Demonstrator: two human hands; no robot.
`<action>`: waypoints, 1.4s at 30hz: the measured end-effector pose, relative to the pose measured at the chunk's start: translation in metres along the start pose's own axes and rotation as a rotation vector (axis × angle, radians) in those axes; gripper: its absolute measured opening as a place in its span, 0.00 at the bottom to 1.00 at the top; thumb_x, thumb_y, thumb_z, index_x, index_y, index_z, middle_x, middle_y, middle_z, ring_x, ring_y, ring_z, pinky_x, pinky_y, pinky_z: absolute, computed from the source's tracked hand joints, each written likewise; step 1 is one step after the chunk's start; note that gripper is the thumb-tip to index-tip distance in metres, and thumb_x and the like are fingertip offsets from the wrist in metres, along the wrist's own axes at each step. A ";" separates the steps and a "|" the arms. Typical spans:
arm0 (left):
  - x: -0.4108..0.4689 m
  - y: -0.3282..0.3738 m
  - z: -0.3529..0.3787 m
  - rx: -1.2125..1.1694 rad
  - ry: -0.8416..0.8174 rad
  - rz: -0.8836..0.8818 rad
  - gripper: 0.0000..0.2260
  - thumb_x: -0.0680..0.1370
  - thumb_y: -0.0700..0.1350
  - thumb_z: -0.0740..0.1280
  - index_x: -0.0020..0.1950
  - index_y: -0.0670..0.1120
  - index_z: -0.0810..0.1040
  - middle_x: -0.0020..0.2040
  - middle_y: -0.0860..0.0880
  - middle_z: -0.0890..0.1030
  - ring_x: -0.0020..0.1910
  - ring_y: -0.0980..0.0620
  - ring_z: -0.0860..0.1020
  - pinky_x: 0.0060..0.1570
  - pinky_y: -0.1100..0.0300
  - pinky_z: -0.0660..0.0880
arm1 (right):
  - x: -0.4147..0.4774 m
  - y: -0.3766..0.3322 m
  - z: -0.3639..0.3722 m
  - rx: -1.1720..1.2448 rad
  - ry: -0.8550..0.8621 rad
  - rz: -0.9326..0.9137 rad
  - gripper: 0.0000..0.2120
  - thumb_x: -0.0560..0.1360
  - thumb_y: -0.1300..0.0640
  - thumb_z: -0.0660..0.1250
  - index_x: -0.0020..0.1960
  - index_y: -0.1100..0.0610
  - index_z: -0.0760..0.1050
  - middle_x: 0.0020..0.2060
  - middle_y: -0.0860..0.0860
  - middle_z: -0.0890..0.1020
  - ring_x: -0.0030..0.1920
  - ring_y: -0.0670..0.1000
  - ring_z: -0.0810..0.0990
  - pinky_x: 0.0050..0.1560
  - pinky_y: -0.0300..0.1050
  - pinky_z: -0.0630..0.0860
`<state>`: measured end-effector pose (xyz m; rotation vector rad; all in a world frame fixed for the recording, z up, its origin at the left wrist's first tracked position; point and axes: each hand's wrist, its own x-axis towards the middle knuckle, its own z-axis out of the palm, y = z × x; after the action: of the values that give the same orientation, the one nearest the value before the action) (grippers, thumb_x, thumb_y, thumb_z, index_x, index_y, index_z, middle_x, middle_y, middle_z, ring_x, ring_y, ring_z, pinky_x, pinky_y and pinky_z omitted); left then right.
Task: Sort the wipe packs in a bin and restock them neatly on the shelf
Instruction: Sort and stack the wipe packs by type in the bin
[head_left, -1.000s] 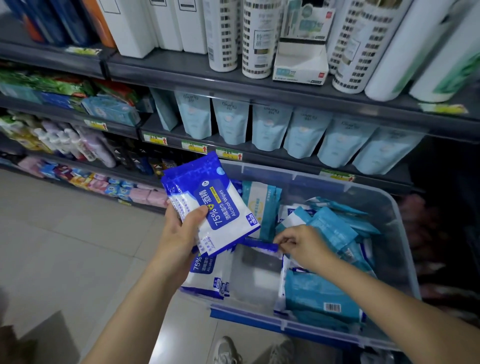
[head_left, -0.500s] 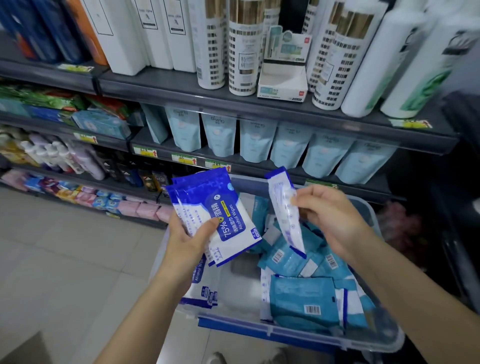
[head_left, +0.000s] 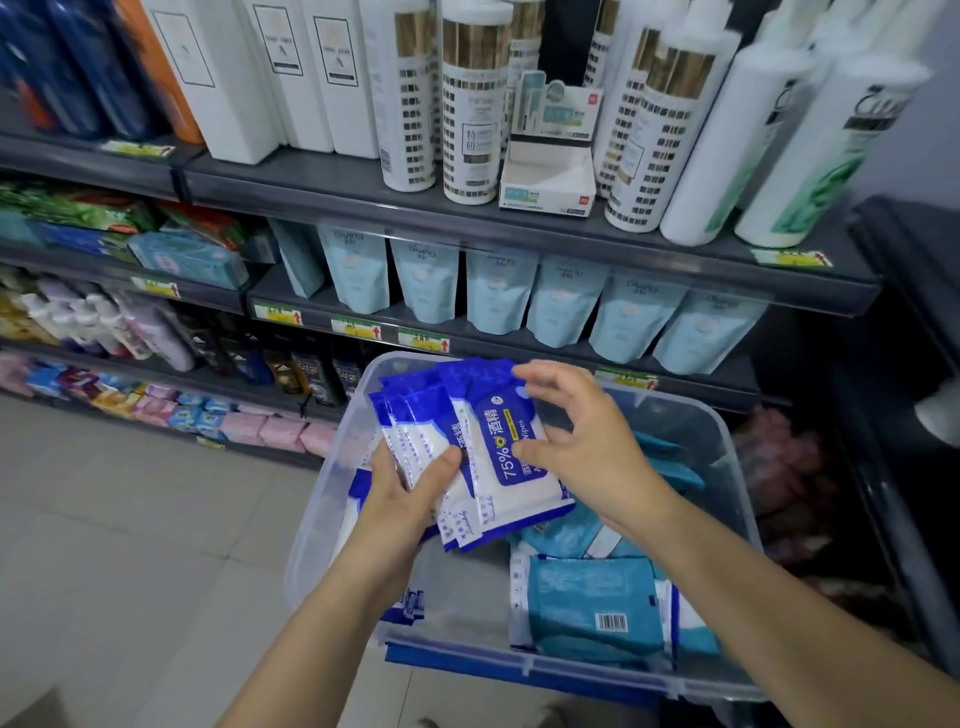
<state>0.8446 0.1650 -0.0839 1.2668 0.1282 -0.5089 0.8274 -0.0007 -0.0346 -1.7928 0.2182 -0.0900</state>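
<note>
Now my left hand (head_left: 405, 493) grips about four fanned blue packs (head_left: 514, 501); my right hand (head_left: 582, 441) pinches the front one.

Held wipe packs (head_left: 498, 447): royal blue over white, yellow label strip. teal packs (head_left: 587, 597): white barcode patch. bin (head_left: 727, 457): clear, blue front edge. shelf (head_left: 322, 192): dark grey. pouches (head_left: 498, 296): pale blue. bottles (head_left: 470, 104): white, gold-brown checks.

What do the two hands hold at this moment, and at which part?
The left hand grips a stack of blue wipe packs near its lower left edge, thumb on front. The right hand pinches the right side of the front pack.
</note>
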 end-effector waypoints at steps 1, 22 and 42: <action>0.000 0.000 0.000 0.010 -0.006 -0.003 0.25 0.72 0.49 0.68 0.67 0.55 0.66 0.58 0.52 0.81 0.52 0.51 0.82 0.37 0.61 0.79 | -0.001 0.000 -0.002 0.071 0.006 0.049 0.33 0.67 0.73 0.72 0.58 0.40 0.71 0.62 0.45 0.70 0.61 0.44 0.75 0.46 0.42 0.81; -0.014 -0.009 0.021 0.277 -0.250 -0.210 0.14 0.76 0.53 0.62 0.61 0.57 0.67 0.51 0.58 0.83 0.47 0.60 0.83 0.38 0.65 0.78 | -0.037 0.036 -0.020 0.626 -0.212 0.572 0.21 0.76 0.65 0.60 0.63 0.45 0.70 0.54 0.55 0.83 0.50 0.56 0.82 0.50 0.55 0.79; 0.003 0.014 -0.034 1.420 -0.041 0.181 0.13 0.82 0.45 0.59 0.65 0.46 0.75 0.60 0.48 0.77 0.57 0.49 0.75 0.51 0.64 0.69 | -0.037 0.081 0.004 0.682 -0.106 0.919 0.17 0.63 0.60 0.68 0.51 0.60 0.78 0.42 0.60 0.84 0.39 0.59 0.83 0.48 0.56 0.78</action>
<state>0.8595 0.1987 -0.0829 2.6098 -0.4727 -0.4492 0.7841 -0.0069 -0.1125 -0.8932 0.8059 0.5263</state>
